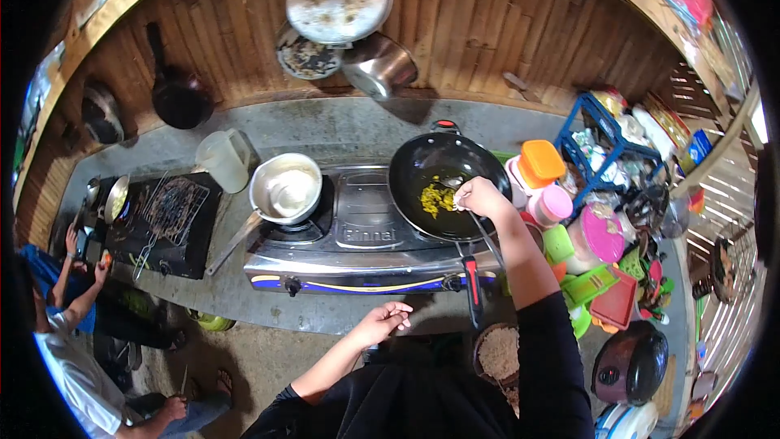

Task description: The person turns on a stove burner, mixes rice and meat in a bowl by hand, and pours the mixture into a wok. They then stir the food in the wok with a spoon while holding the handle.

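A black wok (414, 219) stands on the right burner of the gas stove (366, 260). Chopped yellow food (437, 199) lies in the bottom of the wok, in what looks like oil. My right hand (479, 197) is closed over the wok's right side, gripping a thin metal cooking utensil (487, 237); its handle slants down past the rim, and its head is partly hidden. In front of the stove hovers my left hand (385, 323), holding nothing, its fingers loosely bent and apart. The wok's black and red handle (472, 291) points toward me.
A saucepan (286, 189) sits on the left burner beside a plastic jug (223, 161). Farther left is a grill rack (174, 210), with another person's hands (101, 267) nearby. Colourful containers (561, 244), a blue crate (609, 142) and a rice cooker (630, 363) crowd the right.
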A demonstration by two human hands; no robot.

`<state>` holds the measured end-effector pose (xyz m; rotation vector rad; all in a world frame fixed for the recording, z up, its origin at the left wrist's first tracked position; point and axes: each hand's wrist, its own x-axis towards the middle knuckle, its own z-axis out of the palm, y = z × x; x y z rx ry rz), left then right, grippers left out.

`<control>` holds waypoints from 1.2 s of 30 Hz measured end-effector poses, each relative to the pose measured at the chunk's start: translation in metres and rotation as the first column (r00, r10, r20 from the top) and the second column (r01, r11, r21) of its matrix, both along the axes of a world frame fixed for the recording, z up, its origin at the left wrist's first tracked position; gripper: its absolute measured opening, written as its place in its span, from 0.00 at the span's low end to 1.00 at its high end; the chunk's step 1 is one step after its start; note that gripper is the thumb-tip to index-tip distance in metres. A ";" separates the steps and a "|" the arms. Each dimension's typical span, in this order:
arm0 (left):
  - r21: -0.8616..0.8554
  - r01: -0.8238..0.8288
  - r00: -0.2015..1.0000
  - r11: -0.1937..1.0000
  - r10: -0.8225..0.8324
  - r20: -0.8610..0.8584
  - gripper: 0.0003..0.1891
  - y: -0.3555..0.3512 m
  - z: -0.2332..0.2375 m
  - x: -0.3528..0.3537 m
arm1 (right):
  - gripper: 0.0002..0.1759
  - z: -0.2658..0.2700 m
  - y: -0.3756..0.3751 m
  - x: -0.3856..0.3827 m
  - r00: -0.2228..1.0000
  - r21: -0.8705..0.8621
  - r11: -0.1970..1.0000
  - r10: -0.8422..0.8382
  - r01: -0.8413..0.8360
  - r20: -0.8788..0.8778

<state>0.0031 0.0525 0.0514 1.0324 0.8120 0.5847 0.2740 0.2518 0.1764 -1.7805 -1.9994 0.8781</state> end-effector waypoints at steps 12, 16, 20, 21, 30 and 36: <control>0.079 -0.031 0.999 0.996 0.029 0.016 0.12 0.025 0.004 -0.035 | 0.08 -0.046 0.050 -0.028 0.978 0.255 0.966 -0.014 -0.040 0.208; 0.112 -0.001 1.000 0.994 -0.002 0.025 0.11 0.035 0.008 -0.033 | 0.11 -0.060 0.048 -0.021 0.986 0.441 0.895 0.002 -0.076 0.165; 0.102 0.029 0.999 0.994 -0.027 -0.019 0.11 0.040 0.008 -0.028 | 0.11 -0.036 0.031 -0.020 0.974 0.437 0.894 0.004 -0.105 0.226; 0.111 0.032 0.999 0.993 -0.032 0.000 0.11 0.041 0.008 -0.026 | 0.17 -0.015 0.014 -0.023 0.955 0.387 0.922 -0.084 -0.034 0.285; 0.114 0.019 1.000 0.993 -0.020 0.016 0.11 0.039 -0.005 -0.042 | 0.27 -0.026 -0.140 0.040 0.993 0.321 0.947 -0.041 0.002 0.114; 0.065 0.073 0.997 0.995 -0.071 -0.031 0.11 0.028 -0.008 -0.030 | 0.23 -0.038 -0.142 0.031 0.963 0.275 0.931 -0.264 0.240 0.052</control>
